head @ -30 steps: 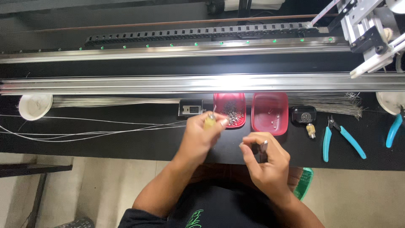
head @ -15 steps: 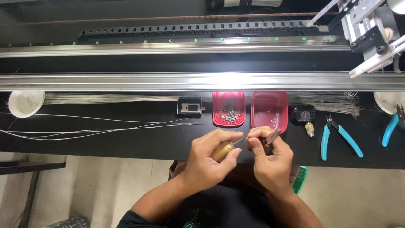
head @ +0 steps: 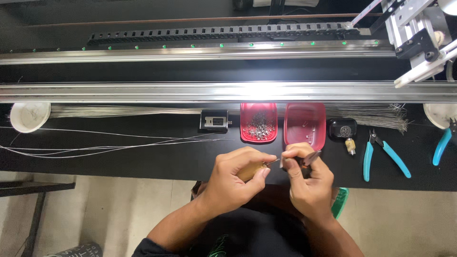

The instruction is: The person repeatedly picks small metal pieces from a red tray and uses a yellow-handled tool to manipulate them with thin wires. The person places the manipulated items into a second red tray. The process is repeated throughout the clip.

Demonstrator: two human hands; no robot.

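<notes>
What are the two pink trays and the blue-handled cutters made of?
The two pink trays look like glossy moulded plastic: even colour, rounded corners, soft shine on the rims. The blue-handled cutters seem to have dark metal blades and smooth handle sleeves, probably plastic or rubber; the picture cannot settle which. The long rail behind them looks like brushed metal, since it reflects the lamp brightly.

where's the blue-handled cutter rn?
Head view, right side: the blue-handled cutter lies on the black bench, right of the small black round device, beyond the right hand.
</notes>
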